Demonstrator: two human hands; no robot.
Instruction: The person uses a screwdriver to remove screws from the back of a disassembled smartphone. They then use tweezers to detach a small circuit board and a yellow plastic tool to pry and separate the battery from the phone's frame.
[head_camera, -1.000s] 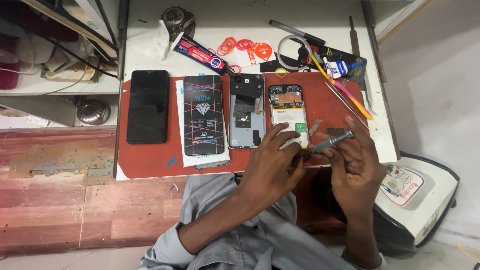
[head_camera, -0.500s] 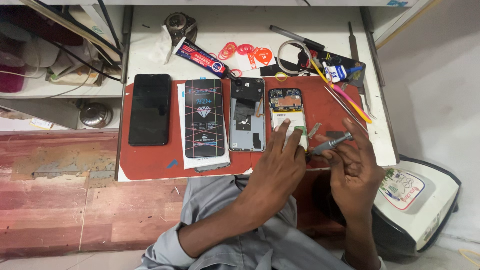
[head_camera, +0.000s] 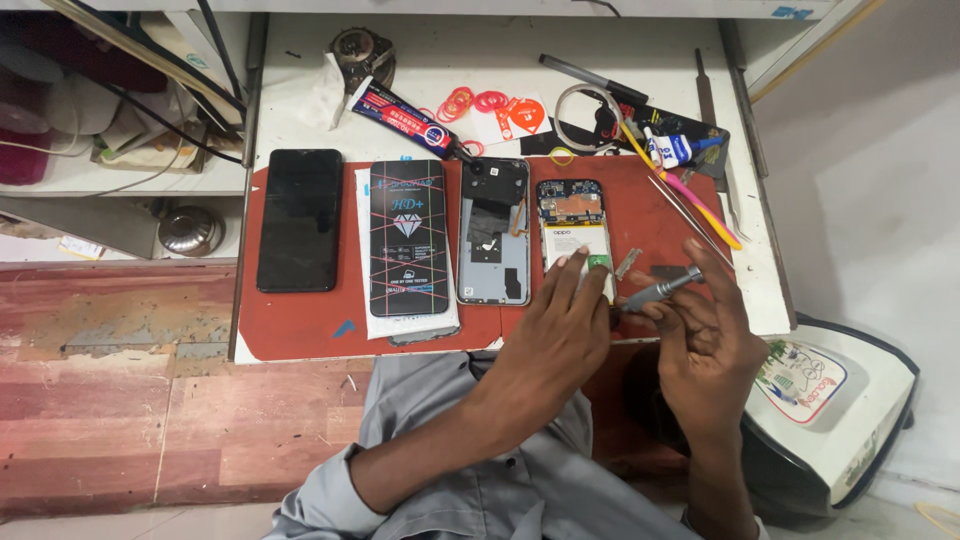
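An opened phone (head_camera: 572, 215) with its battery and circuit board showing lies on a red mat (head_camera: 300, 325). My left hand (head_camera: 555, 335) covers its lower end, fingertips pressed on the battery and thumb at the phone's right edge. My right hand (head_camera: 705, 340) holds a grey metal screwdriver (head_camera: 658, 291), whose tip points left toward the phone's lower right corner, next to my left thumb. A grey back cover (head_camera: 493, 230) lies just left of the opened phone.
Also on the mat are a black phone (head_camera: 299, 218) and a black screen-protector packet (head_camera: 407, 235). Behind the mat lie a glue tube (head_camera: 405, 118), orange rings (head_camera: 478, 100), tweezers (head_camera: 690, 215) and a small blue-white tube (head_camera: 672, 150). A white device (head_camera: 830, 400) sits low at the right.
My left hand's fingers have crept slightly further up onto the opened phone. My right hand and the screwdriver have stayed almost where they were.
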